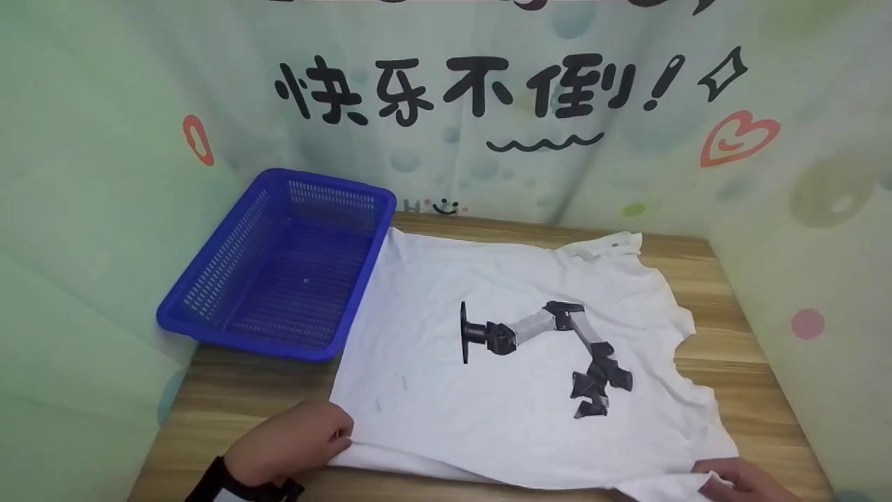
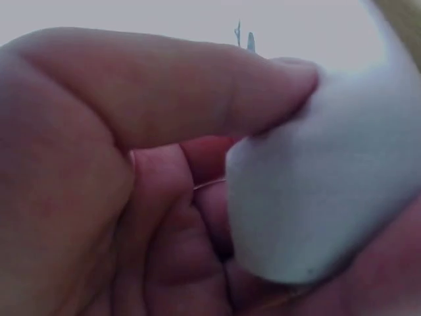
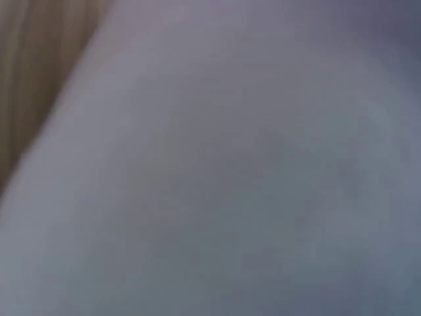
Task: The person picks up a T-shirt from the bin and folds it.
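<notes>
A white T-shirt [image 1: 432, 390] lies spread on the table, with a black and grey robot-arm print facing up and its neckline toward the right. At its near left corner my left hand [image 1: 293, 438] pinches the cloth between thumb and fingers; the left wrist view shows the thumb [image 2: 217, 92] pressing on a fold of white fabric [image 2: 316, 191]. My right hand [image 1: 742, 481] grips the near right part of the shirt, by the sleeve, partly cut off by the frame's bottom edge. Blurred white cloth [image 3: 210, 184] fills most of the right wrist view, hiding those fingers.
A blue plastic basket [image 1: 279, 348] with slotted walls stands at the back left, against the shirt's left edge. Wood-grain table [image 1: 746, 376] shows around the shirt. A printed curtain [image 1: 446, 174] hangs behind and along both sides.
</notes>
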`<state>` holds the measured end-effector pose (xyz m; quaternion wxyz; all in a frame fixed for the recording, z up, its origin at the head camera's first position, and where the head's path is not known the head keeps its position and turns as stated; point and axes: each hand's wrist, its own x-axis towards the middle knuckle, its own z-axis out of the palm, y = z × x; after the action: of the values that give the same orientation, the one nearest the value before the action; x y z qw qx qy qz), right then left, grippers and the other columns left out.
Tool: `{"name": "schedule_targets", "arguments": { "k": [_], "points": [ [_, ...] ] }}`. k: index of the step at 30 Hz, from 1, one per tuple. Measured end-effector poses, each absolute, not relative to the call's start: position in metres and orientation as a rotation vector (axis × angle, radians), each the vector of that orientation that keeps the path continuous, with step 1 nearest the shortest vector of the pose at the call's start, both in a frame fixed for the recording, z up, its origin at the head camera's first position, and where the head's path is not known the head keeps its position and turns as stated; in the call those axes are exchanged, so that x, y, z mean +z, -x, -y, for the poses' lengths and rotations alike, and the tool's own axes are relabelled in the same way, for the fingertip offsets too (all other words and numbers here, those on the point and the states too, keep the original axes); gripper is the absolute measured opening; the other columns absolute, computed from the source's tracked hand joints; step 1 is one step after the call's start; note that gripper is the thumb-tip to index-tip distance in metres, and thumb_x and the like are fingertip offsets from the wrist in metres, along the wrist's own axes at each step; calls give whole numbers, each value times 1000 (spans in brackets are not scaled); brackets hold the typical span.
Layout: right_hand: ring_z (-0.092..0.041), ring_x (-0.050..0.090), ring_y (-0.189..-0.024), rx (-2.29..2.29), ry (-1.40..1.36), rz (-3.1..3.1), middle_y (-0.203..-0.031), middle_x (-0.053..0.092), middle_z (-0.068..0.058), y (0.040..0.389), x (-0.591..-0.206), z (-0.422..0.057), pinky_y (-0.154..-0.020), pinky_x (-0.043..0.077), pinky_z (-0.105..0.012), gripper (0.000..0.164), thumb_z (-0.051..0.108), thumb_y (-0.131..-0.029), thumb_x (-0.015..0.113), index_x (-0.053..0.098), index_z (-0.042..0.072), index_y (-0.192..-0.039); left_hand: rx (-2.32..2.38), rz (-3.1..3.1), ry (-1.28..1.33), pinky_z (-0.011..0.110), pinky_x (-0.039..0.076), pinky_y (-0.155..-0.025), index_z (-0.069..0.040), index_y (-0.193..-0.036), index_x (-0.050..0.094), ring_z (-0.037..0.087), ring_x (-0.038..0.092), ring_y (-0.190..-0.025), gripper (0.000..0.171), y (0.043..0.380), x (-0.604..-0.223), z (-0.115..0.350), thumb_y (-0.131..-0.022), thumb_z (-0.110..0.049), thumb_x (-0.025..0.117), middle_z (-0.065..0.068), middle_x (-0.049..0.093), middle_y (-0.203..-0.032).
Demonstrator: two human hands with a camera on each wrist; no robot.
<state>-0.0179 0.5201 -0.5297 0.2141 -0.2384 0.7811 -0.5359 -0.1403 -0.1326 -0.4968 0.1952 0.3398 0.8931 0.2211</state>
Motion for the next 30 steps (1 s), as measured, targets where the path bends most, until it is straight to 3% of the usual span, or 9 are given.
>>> {"name": "schedule_targets", "arguments": {
  "k": [4, 8, 13, 17, 23, 24, 30],
  "points": [
    [12, 57, -87, -1021, 409, -2876, -96, 68, 20, 29, -503, -509, -74, 38, -4, 25, -1, -94, 59, 71, 18, -104, 598, -2644, -946, 25, 36, -57, -16, -73, 55, 6, 39, -59, 24, 149, -488, 131, -96, -17, 59, -10, 41, -62],
    [8, 52, -74, -748, 3, -3114, -81, 65, 14, 47, -477, -499, -64, 37, -10, 12, 16, -98, 60, 71, 17, -95, 576, -2858, -1024, 23, 35, -51, -14, -76, 53, 5, 39, -56, 22, 162, -477, 124, -98, -15, 58, -9, 40, -61],
    [-4, 39, -59, -607, 1, -3274, -65, 48, 2, 88, -468, -500, -55, 28, -24, 20, 24, -102, 54, 62, 16, -85, 383, -3109, -1150, 21, 37, -43, -11, -72, 50, 5, 45, -51, 27, 180, -471, 106, -96, -12, 61, -5, 45, -58],
    [-11, 40, -58, -609, 6, -3346, -61, 43, -1, 121, -473, -507, -54, 27, -26, 28, 30, -102, 53, 56, 17, -77, 133, -3274, -1096, 24, 40, -40, -9, -70, 52, 11, 52, -49, 25, 193, -470, 90, -88, -4, 68, 2, 53, -59],
    [-28, 53, -65, -504, -89, -3340, -70, 61, -15, 157, -487, -514, -58, 34, -34, 40, 36, -103, 47, 69, 3, -98, -26, -3357, -889, 28, 46, -41, -5, -69, 55, 16, 57, -54, 22, 209, -474, 62, -77, 11, 67, 8, 58, -61],
    [-29, 56, -67, -484, -86, -3344, -72, 63, -15, 162, -491, -514, -59, 35, -35, 40, 36, -103, 47, 70, 3, -102, -29, -3379, -859, 28, 46, -41, -5, -68, 55, 16, 58, -53, 22, 211, -475, 58, -77, 12, 67, 8, 59, -61],
    [-20, 45, -54, -470, -17, -3413, -56, 46, -1, 189, -507, -513, -53, 30, -31, 35, 33, -102, 51, 58, 12, -75, -70, -3533, -790, 29, 49, -41, -5, -66, 57, 17, 60, -51, 21, 216, -488, 38, -74, 11, 69, 9, 60, -59]
  ]
}}
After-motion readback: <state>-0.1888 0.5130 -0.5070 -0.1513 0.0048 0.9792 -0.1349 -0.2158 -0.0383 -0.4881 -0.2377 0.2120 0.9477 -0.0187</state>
